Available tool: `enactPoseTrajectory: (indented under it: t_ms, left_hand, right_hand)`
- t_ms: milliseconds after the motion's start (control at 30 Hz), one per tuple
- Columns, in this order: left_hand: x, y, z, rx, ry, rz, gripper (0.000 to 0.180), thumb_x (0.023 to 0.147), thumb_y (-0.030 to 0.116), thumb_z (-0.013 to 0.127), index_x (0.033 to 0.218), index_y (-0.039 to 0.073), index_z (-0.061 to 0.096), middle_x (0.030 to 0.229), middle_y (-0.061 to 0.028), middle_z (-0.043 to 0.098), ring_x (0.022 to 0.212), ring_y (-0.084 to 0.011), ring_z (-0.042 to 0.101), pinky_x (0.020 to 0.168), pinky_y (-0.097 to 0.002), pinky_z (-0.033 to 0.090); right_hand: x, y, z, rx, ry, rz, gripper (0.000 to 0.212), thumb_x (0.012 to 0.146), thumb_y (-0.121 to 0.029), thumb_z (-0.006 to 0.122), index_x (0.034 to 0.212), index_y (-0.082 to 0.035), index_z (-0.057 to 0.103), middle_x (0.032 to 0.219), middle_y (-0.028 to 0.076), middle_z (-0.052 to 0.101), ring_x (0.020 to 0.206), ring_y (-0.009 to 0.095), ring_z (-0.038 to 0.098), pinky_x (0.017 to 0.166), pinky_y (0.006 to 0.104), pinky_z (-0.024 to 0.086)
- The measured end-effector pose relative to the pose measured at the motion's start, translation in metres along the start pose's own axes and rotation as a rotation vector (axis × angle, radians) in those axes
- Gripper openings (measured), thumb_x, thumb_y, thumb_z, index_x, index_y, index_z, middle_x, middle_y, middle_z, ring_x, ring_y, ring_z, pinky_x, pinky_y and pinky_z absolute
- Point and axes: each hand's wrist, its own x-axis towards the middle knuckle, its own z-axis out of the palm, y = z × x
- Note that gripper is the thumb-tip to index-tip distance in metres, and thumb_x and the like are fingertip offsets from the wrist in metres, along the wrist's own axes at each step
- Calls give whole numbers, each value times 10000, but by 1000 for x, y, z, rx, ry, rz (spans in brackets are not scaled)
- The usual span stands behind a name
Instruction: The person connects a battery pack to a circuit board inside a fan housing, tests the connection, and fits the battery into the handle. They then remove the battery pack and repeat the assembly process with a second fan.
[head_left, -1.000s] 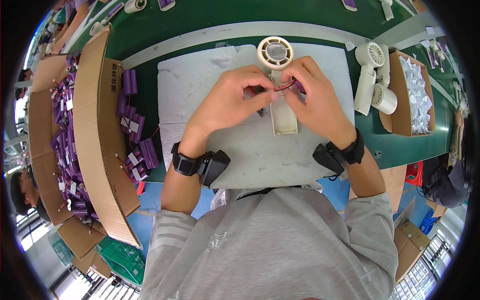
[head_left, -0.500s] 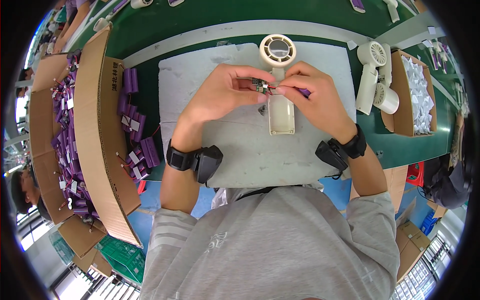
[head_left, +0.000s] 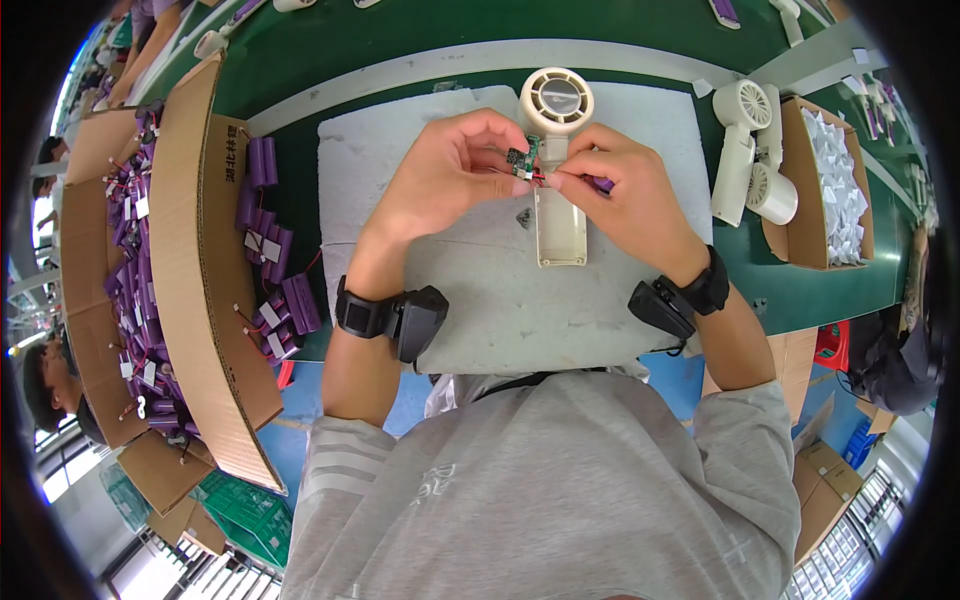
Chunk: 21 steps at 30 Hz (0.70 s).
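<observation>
Over the pad, my left hand (head_left: 452,170) is closed in a pinch on a small green circuit board (head_left: 524,160). My right hand (head_left: 628,190) is closed too, its thumb and forefinger pinching red and black wires (head_left: 541,179) at the board's edge. Part of a purple battery (head_left: 602,184) shows among the right fingers; the rest is covered. Beneath both hands lies a cream handheld fan (head_left: 557,102) with its hollow handle (head_left: 562,228) open toward me. Whether the wires' plug is seated in the board is hidden by the fingertips.
A cardboard box (head_left: 215,300) of purple batteries stands at the left, with loose batteries (head_left: 292,305) beside it. Cream fans (head_left: 738,150) lie at the right by a box of white pieces (head_left: 838,190). A small dark piece (head_left: 524,217) rests on the pale pad (head_left: 480,310).
The circuit board has been tilted up in my left fingers and shows more of its face. My right fingers have shifted slightly left, still at the wires.
</observation>
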Motion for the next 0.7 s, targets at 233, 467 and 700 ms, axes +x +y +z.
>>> enactPoseTrajectory:
  t_ms: [233, 467, 700]
  left_hand:
    - [0, 2, 9, 87, 29, 12, 275, 777, -92, 702, 1029, -2, 639, 937, -49, 663, 842, -126, 658, 780, -256, 549]
    - [-4, 5, 24, 221, 108, 112, 299, 771, -91, 636, 1064, -31, 639, 975, -86, 683, 858, -150, 669, 810, -287, 567]
    - [-2, 0, 25, 302, 183, 131, 339, 773, -77, 642, 1108, -27, 649, 995, -101, 692, 879, -152, 673, 817, -281, 557]
  right_hand:
    - [-1, 5, 0, -61, -5, -116, 108, 850, -82, 695, 895, 11, 665, 845, 45, 580, 623, 148, 539, 545, 269, 419]
    - [-1, -9, 8, -84, 115, 6, 319, 801, -58, 720, 1104, -55, 621, 975, 82, 606, 759, 199, 646, 647, 304, 536]
    - [-1, -4, 10, -161, 192, -57, 360, 751, -49, 754, 1093, -59, 642, 1026, 93, 624, 781, 227, 659, 662, 310, 548]
